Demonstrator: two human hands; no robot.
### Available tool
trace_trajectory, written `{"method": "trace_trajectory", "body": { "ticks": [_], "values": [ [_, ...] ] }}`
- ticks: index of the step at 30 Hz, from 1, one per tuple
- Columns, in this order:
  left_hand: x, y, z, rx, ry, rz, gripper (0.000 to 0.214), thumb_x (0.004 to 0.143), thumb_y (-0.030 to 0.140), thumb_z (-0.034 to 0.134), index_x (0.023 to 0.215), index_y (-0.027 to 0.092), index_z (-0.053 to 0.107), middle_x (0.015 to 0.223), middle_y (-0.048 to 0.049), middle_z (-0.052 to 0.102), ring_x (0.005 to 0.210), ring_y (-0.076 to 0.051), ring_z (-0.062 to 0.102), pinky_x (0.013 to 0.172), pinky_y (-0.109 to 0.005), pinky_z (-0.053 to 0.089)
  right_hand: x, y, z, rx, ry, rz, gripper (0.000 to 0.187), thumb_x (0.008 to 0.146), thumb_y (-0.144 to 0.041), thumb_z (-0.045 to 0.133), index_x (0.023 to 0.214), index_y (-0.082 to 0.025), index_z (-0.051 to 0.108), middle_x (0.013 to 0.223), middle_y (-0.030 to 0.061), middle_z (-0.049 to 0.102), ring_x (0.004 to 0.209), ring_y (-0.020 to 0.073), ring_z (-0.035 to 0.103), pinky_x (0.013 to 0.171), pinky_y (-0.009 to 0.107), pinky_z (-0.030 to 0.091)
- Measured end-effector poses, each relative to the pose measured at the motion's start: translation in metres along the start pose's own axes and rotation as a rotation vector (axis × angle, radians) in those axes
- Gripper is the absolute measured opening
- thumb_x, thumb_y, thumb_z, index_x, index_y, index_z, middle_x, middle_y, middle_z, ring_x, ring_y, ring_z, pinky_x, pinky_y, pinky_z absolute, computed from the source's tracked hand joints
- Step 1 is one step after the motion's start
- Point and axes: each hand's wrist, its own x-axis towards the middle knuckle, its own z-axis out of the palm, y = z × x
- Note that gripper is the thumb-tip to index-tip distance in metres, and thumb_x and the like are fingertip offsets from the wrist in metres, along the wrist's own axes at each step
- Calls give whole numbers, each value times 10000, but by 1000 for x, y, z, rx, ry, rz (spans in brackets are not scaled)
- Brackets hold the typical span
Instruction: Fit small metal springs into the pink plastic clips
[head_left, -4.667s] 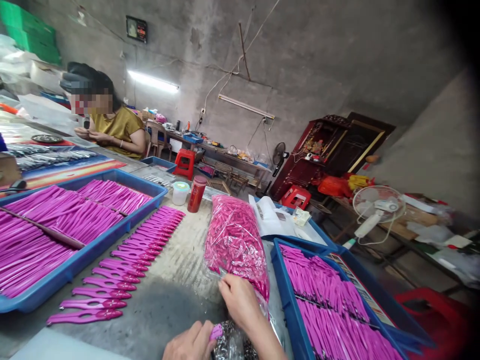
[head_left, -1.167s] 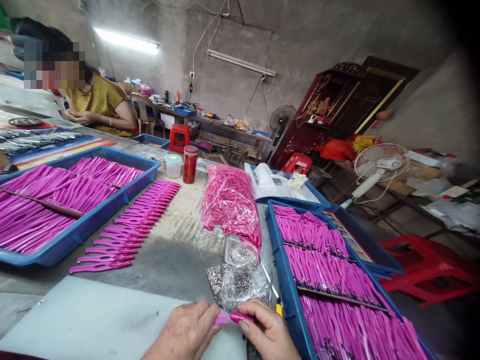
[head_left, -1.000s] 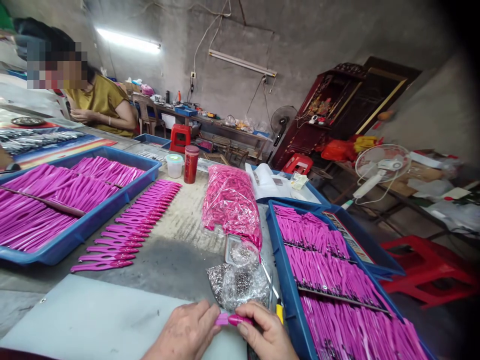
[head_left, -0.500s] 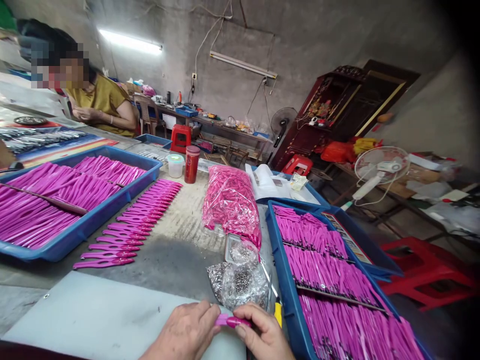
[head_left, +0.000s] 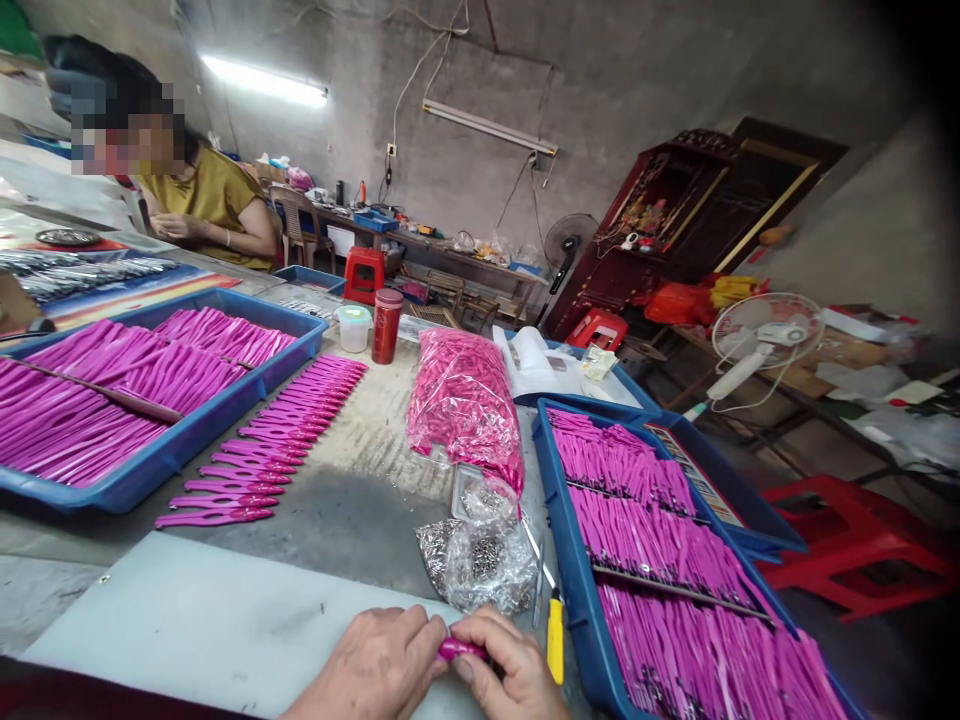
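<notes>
At the bottom edge, my left hand (head_left: 375, 672) and my right hand (head_left: 504, 672) meet fingertip to fingertip and pinch one small pink plastic piece (head_left: 460, 650) between them. Both sets of fingers are closed on it, above a white sheet (head_left: 195, 625) on the table. Just beyond my hands lies a clear bag of small metal parts (head_left: 478, 560). Behind that stands a large clear bag stuffed with pink pieces (head_left: 465, 405). A row of magenta handles (head_left: 270, 440) lies fanned out on the table to the left.
A blue tray of magenta handles (head_left: 142, 385) sits at left and another blue tray (head_left: 660, 560) at right. A yellow-handled tool (head_left: 553, 625) lies beside the right tray. A red flask (head_left: 386, 325) and a white tub (head_left: 353, 327) stand further back. A person in a mustard top (head_left: 214, 195) works at far left.
Since 4.7 s ago my right hand left the big pink bag and joined the left. Over the last second the gap between my hands closed and the light pink end went out of sight.
</notes>
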Motion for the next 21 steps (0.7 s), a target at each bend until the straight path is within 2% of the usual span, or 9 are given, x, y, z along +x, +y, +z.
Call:
{"method": "trace_trajectory", "body": {
  "ticks": [9,13,17,21],
  "values": [
    [4,3,-5,-5,19,3,92,893,178,372,834,198,440,672,5,547,535,-157,558,472,-251,422,-4,3,-7,-26,-22,-42,276,865,-418,487,931,-189,627,746,49,624,664,164,601,598,221,489],
    [3,3,-5,-29,4,0,51,890,209,411,857,200,448,674,13,546,548,-144,559,487,-231,415,-1,-5,-12,-47,-53,-56,344,885,-432,435,866,-167,654,700,58,618,630,163,596,568,219,481],
    [4,5,-8,-12,27,7,76,897,222,411,842,204,461,655,20,534,523,-135,548,477,-231,399,2,-10,-20,-45,-96,-51,287,887,-394,454,870,-194,658,693,40,626,629,159,603,570,219,477],
    [4,6,-7,-10,53,-22,92,900,209,389,853,201,467,662,10,542,525,-143,551,467,-236,401,0,-6,-17,-40,-44,-68,244,882,-363,471,883,-196,648,698,39,631,621,156,606,562,215,483]
  ]
}}
